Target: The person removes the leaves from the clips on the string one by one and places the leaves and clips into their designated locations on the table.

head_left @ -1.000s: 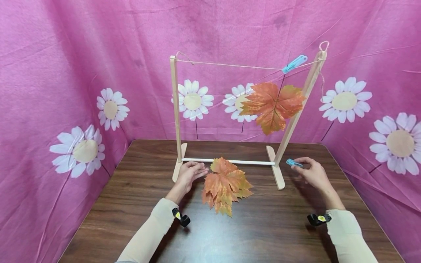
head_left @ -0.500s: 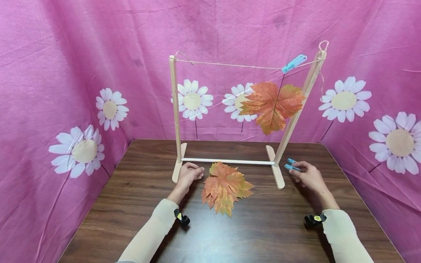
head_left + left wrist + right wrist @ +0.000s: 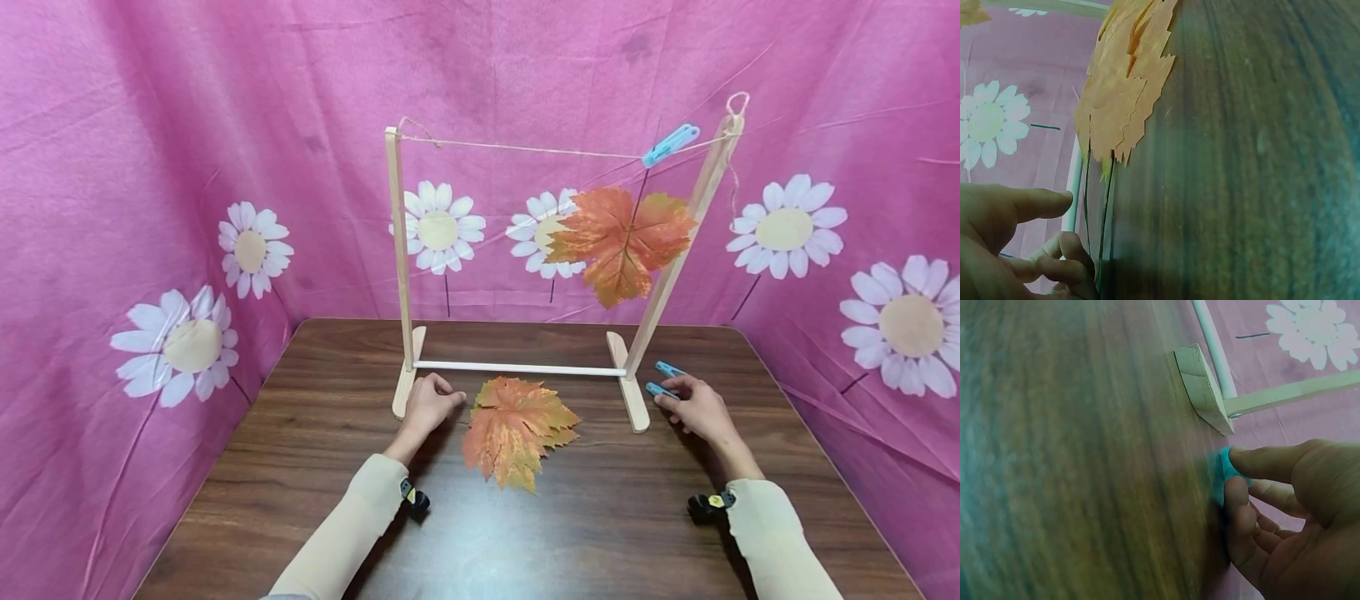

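Orange-and-green artificial maple leaves (image 3: 517, 429) lie overlapped on the table before a wooden stand. My left hand (image 3: 429, 407) is just left of them; in the left wrist view its thumb is apart from the bent fingers, and two thin dark stems (image 3: 1107, 206) run down beside the fingertips. My right hand (image 3: 701, 408), right of the stand's foot, pinches a light blue clothespin (image 3: 660, 390) between thumb and forefinger. A second blue clothespin (image 3: 669, 368) lies just behind it. The right wrist view shows the pinched clothespin mostly covered by fingers.
The stand has two wooden posts (image 3: 399, 250), a white crossbar (image 3: 517, 367) and a string (image 3: 517, 147) between the tops. Another maple leaf (image 3: 626, 242) hangs by its stem from a blue clothespin (image 3: 671, 146) on the string. Behind is a pink daisy-print cloth (image 3: 480, 75).
My right hand has drawn one clothespin slightly toward me, apart from the other. My left thumb and fingers have moved back from the leaves, and the pile's upper edge has sunk lower.
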`<move>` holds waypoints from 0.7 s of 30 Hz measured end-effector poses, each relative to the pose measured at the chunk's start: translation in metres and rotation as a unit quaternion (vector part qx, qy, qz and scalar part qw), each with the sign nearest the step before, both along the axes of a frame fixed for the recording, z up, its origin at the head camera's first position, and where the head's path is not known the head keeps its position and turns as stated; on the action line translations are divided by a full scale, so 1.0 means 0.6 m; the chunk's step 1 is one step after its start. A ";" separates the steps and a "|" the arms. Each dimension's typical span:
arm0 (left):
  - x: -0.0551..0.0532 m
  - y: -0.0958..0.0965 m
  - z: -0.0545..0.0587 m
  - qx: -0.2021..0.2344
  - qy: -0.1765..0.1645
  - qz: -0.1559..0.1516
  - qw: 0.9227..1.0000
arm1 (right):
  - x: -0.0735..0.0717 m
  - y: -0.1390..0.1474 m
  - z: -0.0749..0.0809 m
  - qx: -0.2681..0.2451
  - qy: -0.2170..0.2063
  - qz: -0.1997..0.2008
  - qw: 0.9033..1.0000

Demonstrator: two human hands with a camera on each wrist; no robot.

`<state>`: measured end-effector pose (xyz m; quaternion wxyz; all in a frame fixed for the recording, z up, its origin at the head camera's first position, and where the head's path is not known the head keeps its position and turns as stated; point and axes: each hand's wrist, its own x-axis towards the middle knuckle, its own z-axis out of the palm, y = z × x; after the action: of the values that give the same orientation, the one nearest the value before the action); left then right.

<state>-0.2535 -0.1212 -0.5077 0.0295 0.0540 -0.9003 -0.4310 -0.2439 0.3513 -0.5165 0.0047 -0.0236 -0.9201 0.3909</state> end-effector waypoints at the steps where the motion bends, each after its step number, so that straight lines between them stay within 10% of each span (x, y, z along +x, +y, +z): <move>1: 0.000 0.000 0.000 -0.007 0.002 -0.002 1.000 | 0.000 0.000 0.000 -0.001 0.001 0.000 1.000; 21: -0.011 -0.006 0.018 0.050 0.044 0.004 0.998 | 0.006 -0.004 0.016 -0.004 0.010 -0.010 1.000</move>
<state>-0.2599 -0.1247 -0.4971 0.0683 0.0396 -0.8750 -0.4776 -0.2405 0.3490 -0.5067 0.0175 -0.0291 -0.9183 0.3945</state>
